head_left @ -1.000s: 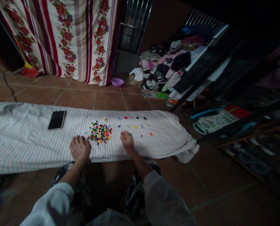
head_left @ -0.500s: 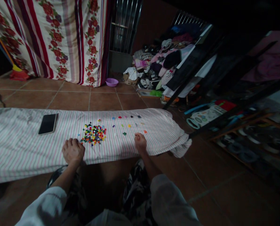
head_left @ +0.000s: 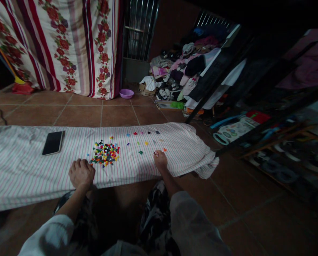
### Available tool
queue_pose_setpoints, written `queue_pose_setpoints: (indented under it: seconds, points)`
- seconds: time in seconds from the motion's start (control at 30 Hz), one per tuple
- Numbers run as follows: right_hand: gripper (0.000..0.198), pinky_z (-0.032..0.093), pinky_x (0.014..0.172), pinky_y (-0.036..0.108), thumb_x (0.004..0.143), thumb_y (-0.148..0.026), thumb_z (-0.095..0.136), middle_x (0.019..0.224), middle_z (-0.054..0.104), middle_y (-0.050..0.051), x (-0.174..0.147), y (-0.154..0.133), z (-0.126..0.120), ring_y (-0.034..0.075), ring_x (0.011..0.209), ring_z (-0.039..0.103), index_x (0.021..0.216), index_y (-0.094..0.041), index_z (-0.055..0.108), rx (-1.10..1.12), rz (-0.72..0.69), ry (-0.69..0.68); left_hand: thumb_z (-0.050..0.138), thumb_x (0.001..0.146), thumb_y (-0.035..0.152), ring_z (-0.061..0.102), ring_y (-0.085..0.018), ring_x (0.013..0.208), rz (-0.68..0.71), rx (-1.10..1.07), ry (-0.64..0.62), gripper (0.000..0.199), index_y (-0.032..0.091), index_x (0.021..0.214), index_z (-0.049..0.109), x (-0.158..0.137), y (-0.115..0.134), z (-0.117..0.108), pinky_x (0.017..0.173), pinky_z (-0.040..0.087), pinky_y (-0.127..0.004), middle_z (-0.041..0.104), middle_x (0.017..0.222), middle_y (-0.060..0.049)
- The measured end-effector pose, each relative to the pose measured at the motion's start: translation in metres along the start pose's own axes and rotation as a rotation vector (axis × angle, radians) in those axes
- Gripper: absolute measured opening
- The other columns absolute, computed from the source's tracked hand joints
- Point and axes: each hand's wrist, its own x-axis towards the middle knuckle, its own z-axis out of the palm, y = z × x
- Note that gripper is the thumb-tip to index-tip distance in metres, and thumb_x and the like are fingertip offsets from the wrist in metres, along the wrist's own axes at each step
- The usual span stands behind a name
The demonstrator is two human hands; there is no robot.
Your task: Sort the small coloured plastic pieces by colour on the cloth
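Observation:
My right hand (head_left: pixel 160 161) is closed in a pinch just above the striped cloth, beside a small orange piece (head_left: pixel 164 149). A tiny dark reddish piece (head_left: pixel 156 153) shows at its fingertips; its exact shape is too small to tell. My left hand (head_left: pixel 82 173) rests on the cloth with its fingers curled under, so anything inside is hidden. To the right of that hand lies a loose pile of small colourful plastic pieces (head_left: pixel 105 154). Between the pile and my right hand, small sorted pieces sit in rows, among them a green one (head_left: pixel 140 152) and a yellow one (head_left: pixel 146 143).
A striped cloth (head_left: pixel 22 170) covers the long low surface before me. On its left lies a phone (head_left: pixel 52 143). Beyond are a purple basin (head_left: pixel 126 94), a floral curtain (head_left: pixel 78 46) and a heap of clothes (head_left: pixel 180 71). A shoe rack (head_left: pixel 279 160) stands at the right.
My right hand has turned slightly, and a small dark reddish piece now shows at its fingertips. My left hand stays resting in place. The view has shifted a little.

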Motion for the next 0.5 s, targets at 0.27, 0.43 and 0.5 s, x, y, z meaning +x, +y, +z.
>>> queue_pose_setpoints:
  seconds: [0.27, 0.43, 0.5]
  points:
    - [0.025, 0.04, 0.071, 0.024, 0.085, -0.018, 0.054, 0.098, 0.064, 0.006, 0.0021, -0.0023, -0.0048, 0.016, 0.083, 0.057, 0.106, -0.021, 0.067, -0.096, 0.058, -0.111, 0.037, 0.088, 0.028, 0.047, -0.03, 0.121, 0.003, -0.045, -0.008, 0.033, 0.012, 0.103, 0.061, 0.0006, -0.0002, -0.0016, 0.098, 0.034, -0.043, 0.06, 0.118, -0.016]
    - [0.02, 0.04, 0.069, 0.024, 0.083, -0.019, 0.056, 0.095, 0.063, 0.005, 0.0012, 0.0022, -0.0017, 0.016, 0.081, 0.057, 0.099, -0.022, 0.068, -0.028, 0.037, -0.045, 0.036, 0.088, 0.028, 0.047, -0.03, 0.121, -0.017, -0.03, -0.012, 0.034, 0.012, 0.102, 0.062, 0.0005, 0.0023, -0.0039, 0.099, 0.034, -0.043, 0.06, 0.121, -0.017]
    - [0.018, 0.04, 0.069, 0.025, 0.082, -0.02, 0.056, 0.091, 0.063, 0.004, 0.0018, 0.004, -0.0006, 0.017, 0.08, 0.057, 0.096, -0.023, 0.067, -0.002, 0.025, -0.024, 0.037, 0.088, 0.028, 0.047, -0.03, 0.121, -0.017, -0.038, -0.004, 0.033, 0.013, 0.103, 0.062, 0.0005, 0.0033, -0.0047, 0.099, 0.034, -0.044, 0.06, 0.121, -0.016]
